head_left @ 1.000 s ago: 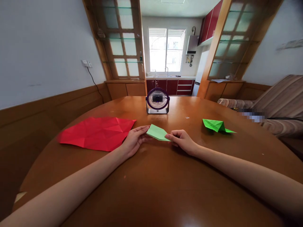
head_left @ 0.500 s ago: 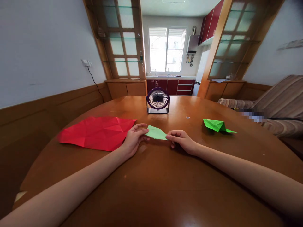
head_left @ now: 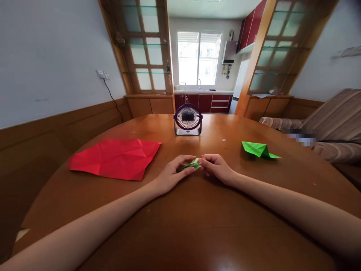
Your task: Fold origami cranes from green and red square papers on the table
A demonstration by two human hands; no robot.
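A small pale green folded paper (head_left: pixel 194 164) is held between both my hands over the middle of the table. My left hand (head_left: pixel 175 171) wraps around its left side, thumb in front and fingers behind, and hides part of it. With thumb and fingertips, my right hand (head_left: pixel 216 167) pinches the paper's right end. Left of my hands a creased red paper sheet (head_left: pixel 118 158) lies spread on the table. Off to the right rests a bright green folded paper (head_left: pixel 256 149), with one part raised and a flat tip pointing right.
A small dark purple fan (head_left: pixel 188 118) stands on the wooden table (head_left: pixel 180 226) beyond my hands. Past the table's right edge is a striped sofa (head_left: pixel 332 124). A wall socket (head_left: pixel 102 74) with a black cord is on the left.
My left hand has moved right, closer to my right hand. The pale green paper, spread flat before, is now bent and bunched between the fingers. My right hand has barely moved.
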